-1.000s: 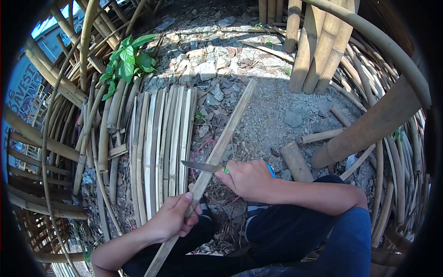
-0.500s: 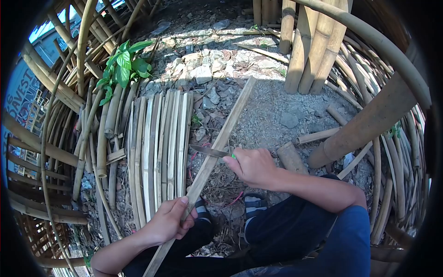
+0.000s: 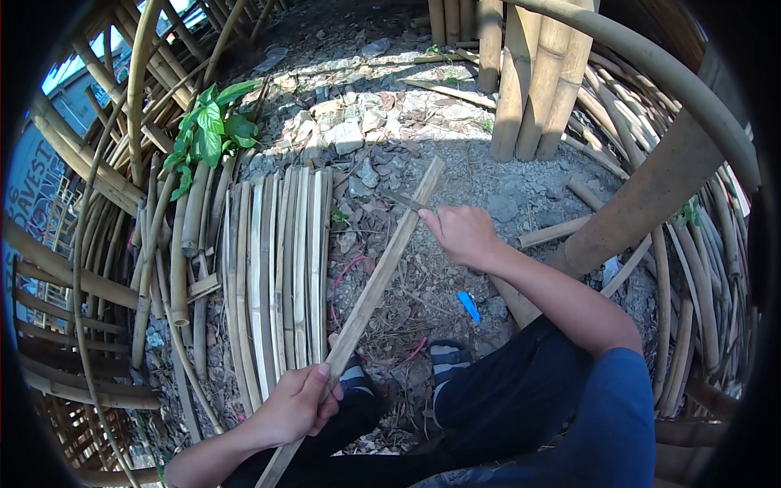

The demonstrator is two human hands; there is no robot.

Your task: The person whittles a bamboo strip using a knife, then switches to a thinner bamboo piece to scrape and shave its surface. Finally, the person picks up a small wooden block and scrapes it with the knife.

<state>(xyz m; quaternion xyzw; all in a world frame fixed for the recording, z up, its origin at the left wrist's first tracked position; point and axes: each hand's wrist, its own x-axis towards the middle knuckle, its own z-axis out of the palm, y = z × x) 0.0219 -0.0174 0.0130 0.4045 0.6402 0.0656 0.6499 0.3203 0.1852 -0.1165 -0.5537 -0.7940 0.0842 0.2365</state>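
Rubble-strewn ground (image 3: 464, 179), shaded, upright bamboo poles (image 3: 514, 89) at far right corner. Left hand (image 3: 297, 404): fingers closed around lower part of bamboo strip (image 3: 368, 294), which slants over middle of ground. Right hand (image 3: 465, 233): fingers wrapped round knife (image 3: 399, 198), blade across strip near far end. Split strips (image 3: 299, 268) laid side by side toward left edge; small blue object (image 3: 469, 306) beneath right forearm.

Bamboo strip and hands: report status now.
Left hand gripping bamboo strip. Right hand holding knife across strip near far end. Blue object on ground, apart from strip.
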